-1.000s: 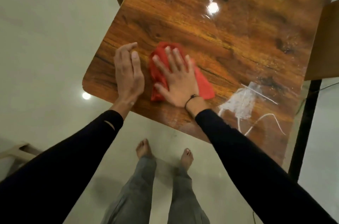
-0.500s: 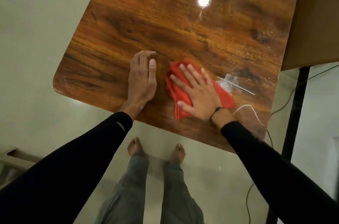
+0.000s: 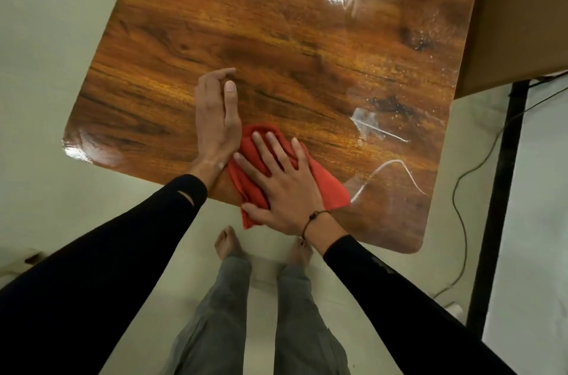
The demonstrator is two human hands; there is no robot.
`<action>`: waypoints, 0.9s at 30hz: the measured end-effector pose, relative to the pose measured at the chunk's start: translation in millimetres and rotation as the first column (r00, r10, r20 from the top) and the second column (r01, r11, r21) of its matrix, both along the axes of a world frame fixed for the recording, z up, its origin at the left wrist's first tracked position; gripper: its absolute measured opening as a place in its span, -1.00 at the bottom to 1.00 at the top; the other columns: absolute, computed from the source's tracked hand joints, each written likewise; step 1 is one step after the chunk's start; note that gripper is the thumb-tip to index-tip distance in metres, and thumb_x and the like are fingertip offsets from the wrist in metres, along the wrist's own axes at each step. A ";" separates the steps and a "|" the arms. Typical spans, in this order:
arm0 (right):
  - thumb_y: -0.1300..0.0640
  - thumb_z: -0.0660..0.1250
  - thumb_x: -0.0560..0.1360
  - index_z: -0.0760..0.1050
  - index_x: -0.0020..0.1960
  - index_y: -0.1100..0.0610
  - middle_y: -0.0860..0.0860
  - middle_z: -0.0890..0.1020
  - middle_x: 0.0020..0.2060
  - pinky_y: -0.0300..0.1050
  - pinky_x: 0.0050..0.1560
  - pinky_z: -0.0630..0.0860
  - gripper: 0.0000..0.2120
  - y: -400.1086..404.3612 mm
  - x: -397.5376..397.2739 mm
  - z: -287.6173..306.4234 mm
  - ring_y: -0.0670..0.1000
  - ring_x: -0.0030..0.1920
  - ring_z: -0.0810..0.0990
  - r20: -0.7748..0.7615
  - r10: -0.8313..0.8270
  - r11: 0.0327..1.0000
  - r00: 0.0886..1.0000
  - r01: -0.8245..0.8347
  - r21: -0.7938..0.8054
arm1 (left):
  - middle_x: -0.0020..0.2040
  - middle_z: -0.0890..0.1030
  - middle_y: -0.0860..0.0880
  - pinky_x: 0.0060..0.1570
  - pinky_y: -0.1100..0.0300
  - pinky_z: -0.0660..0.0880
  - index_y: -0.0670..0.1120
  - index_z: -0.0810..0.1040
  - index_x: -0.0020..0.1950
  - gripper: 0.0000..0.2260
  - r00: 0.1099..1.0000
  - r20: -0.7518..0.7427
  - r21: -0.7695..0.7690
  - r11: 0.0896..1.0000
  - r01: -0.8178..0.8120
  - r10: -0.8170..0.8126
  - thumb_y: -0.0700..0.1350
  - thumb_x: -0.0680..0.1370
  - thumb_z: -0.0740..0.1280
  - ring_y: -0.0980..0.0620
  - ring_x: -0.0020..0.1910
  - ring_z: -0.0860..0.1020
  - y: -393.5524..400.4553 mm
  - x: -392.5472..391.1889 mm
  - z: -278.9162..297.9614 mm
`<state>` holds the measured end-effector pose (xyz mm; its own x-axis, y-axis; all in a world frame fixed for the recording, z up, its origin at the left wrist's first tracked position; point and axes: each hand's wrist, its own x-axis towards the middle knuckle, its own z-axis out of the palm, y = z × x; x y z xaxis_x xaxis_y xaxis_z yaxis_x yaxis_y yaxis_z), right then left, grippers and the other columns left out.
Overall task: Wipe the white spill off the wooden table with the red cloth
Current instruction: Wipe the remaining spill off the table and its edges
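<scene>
The right hand (image 3: pixel 281 182) is laid flat with fingers spread, pressed on the cloth (image 3: pixel 325 187); nothing is gripped. The cloth is bunched under the palm at the table's (image 3: pixel 246 21) near edge, one corner hung past it. Just left, the left hand (image 3: pixel 216 122) is rested flat on the wood, its heel touched by the cloth. Right of the cloth, thin white streaks of spill (image 3: pixel 390 164) are seen, with a smeared patch (image 3: pixel 365 122) beyond them.
</scene>
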<state>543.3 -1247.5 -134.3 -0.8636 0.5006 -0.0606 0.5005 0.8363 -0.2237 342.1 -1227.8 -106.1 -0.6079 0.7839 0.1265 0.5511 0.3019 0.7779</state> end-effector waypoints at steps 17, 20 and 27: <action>-0.43 0.06 0.70 -0.07 0.84 -0.17 0.09 -0.08 0.84 0.38 0.77 -0.11 -0.19 188.2 74.1 15.7 0.21 0.83 -0.10 0.087 -0.481 0.877 0.873 0.479 0.038 | 0.76 0.22 -0.16 0.73 0.01 0.02 -0.14 0.30 0.71 -0.49 0.870 -0.232 -0.358 0.870 0.339 -0.435 0.07 0.81 0.03 -0.13 0.77 0.13 2.8 62.4 -8.2; -0.39 0.05 0.73 -0.09 0.84 -0.15 0.09 -0.11 0.84 0.38 0.77 -0.13 -0.22 210.4 61.1 19.8 0.20 0.83 -0.14 0.090 -0.699 0.713 0.709 0.702 0.009 | 0.76 0.21 -0.17 0.73 0.00 0.02 -0.14 0.30 0.72 -0.47 0.855 -0.259 -0.379 0.862 0.338 -0.449 0.09 0.81 0.02 -0.13 0.77 0.13 1.8 62.4 -6.1; -0.37 0.03 0.72 -0.15 0.85 -0.10 0.14 -0.13 0.83 0.43 0.76 -0.11 -0.18 158.6 86.9 16.7 0.25 0.82 -0.15 0.108 -0.904 0.417 0.413 0.909 0.008 | 0.75 0.24 -0.19 0.74 -0.07 0.09 -0.15 0.32 0.71 -0.48 0.858 -0.273 -0.391 0.865 0.315 -0.436 0.08 0.81 0.05 -0.16 0.76 0.15 2.3 64.7 0.4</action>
